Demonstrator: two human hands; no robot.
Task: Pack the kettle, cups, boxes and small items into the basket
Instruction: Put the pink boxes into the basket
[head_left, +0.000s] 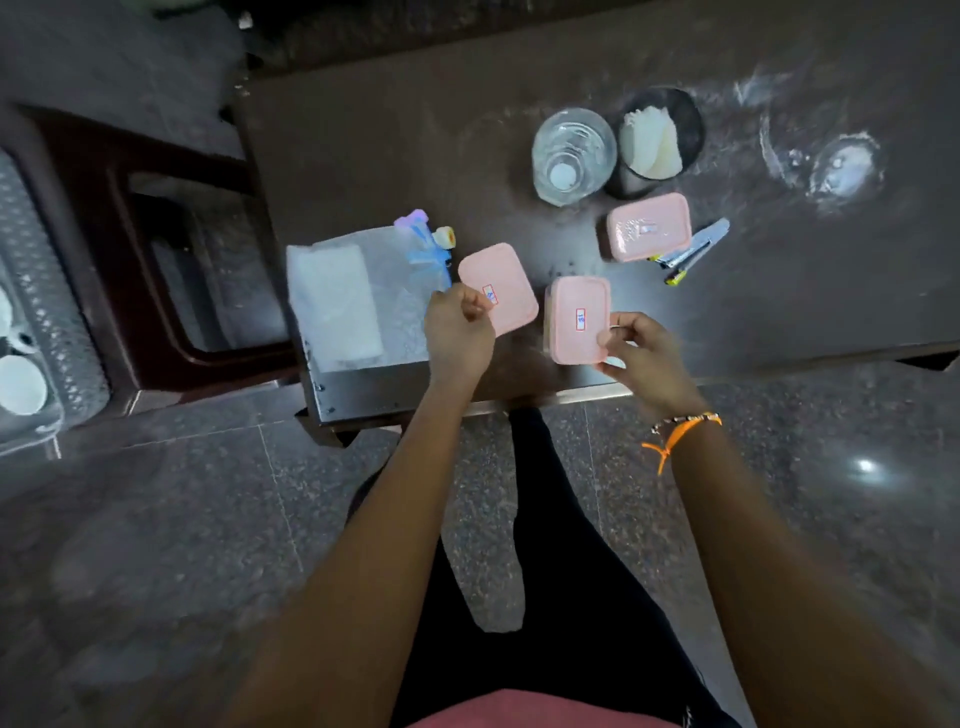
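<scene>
Three pink lidded boxes lie on the dark table (395, 145). My left hand (457, 327) grips the near edge of the left pink box (501, 283), which is tilted. My right hand (636, 345) holds the near right corner of the middle pink box (576, 317). The third pink box (649, 226) sits farther back on the right. A stack of clear cups (571, 153) and a dark cup with white paper (657, 140) stand behind it. The white perforated basket (47, 312) is at the far left with white cups (21, 384) inside.
A clear plastic bag with white contents (343, 301) lies at the table's left front corner, with blue and purple small items (426, 244) on it. Small tools and batteries (693, 252) lie beside the third box. A dark wooden chair (171, 249) stands between table and basket.
</scene>
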